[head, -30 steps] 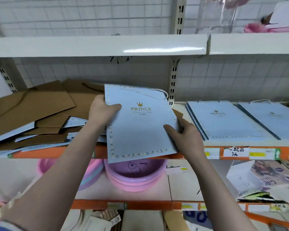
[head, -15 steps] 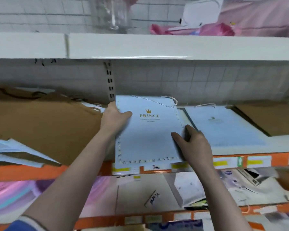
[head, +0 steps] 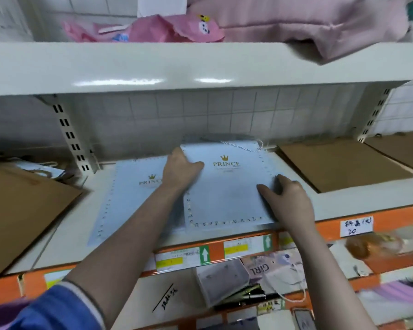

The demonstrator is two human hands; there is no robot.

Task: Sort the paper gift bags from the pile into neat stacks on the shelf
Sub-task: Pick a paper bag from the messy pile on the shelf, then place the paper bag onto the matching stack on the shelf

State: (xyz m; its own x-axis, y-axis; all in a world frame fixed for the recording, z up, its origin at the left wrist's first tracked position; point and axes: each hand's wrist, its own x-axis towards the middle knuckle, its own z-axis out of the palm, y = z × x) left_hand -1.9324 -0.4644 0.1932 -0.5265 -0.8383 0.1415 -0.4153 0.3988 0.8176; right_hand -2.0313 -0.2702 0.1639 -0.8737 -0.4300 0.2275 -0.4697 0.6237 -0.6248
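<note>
A light blue paper gift bag (head: 227, 186) printed with a gold crown and "PRINCE" lies flat on the white shelf (head: 65, 236), its white cord handle at the back. My left hand (head: 180, 171) grips its left edge, thumb on top. My right hand (head: 287, 198) holds its right edge, thumb on the face. Beside it on the left lies a second blue PRINCE bag stack (head: 126, 198), partly under my left forearm. Brown paper bags (head: 341, 163) lie stacked flat on the right. More brown bags (head: 22, 206) of the loose pile overhang the shelf at the left.
The upper shelf board (head: 200, 65) hangs close above, loaded with pink soft goods (head: 296, 17). An upright slotted post (head: 69, 134) stands at the back left. The orange shelf front (head: 391, 222) carries price labels. Below lie boxed goods and a "GIRL" bag (head: 260, 270).
The view has swung right along the shelf. Both hands carried the blue bag from the pile to the right and laid it flat beside the other blue stack.
</note>
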